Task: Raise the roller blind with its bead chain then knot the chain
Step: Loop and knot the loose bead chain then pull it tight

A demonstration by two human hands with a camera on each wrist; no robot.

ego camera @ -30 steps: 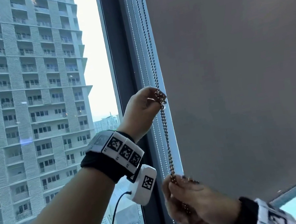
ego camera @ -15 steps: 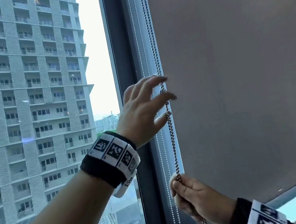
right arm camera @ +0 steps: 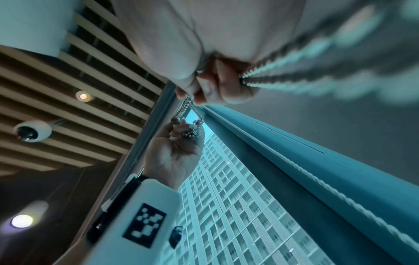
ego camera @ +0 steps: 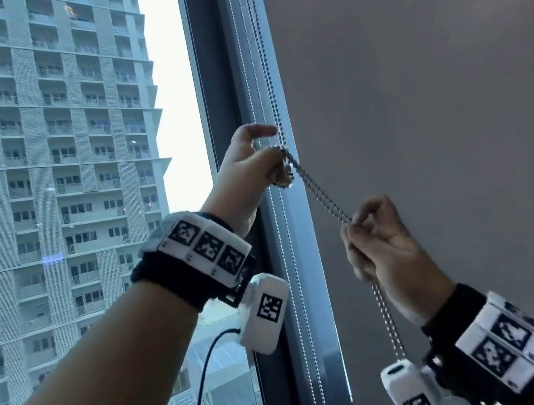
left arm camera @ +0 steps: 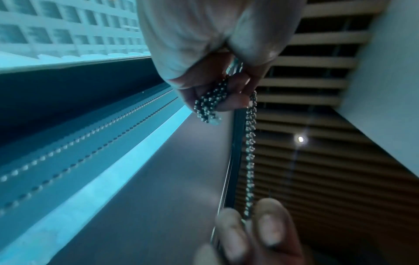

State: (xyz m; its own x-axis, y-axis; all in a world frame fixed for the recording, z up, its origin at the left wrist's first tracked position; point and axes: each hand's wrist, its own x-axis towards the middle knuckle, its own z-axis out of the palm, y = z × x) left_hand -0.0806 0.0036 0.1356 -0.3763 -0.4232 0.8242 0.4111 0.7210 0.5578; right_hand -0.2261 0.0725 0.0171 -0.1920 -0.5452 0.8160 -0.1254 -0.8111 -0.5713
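A grey roller blind (ego camera: 418, 110) covers the right pane almost to its foot. Its metal bead chain (ego camera: 264, 64) hangs along the blind's left edge. My left hand (ego camera: 278, 162) pinches a bunched tangle of chain (left arm camera: 209, 105) at mid height beside the frame. From there a doubled length of chain (ego camera: 321, 194) runs down and right to my right hand (ego camera: 357, 223), whose curled fingers grip it in front of the blind. Below that hand the chain (ego camera: 388, 319) hangs loose. In the right wrist view the chain (right arm camera: 294, 71) streams out of my fist.
A dark window frame (ego camera: 220, 105) stands left of the blind, with a second bead chain (ego camera: 292, 285) hanging along it. Through the glass is a tall apartment block (ego camera: 45, 166). A slatted ceiling with a dome camera (right arm camera: 31, 132) and spotlights is overhead.
My left hand, open half a second ago, has closed on a bunch of chain. My right hand has risen and moved right, pulling the chain out on a slant.
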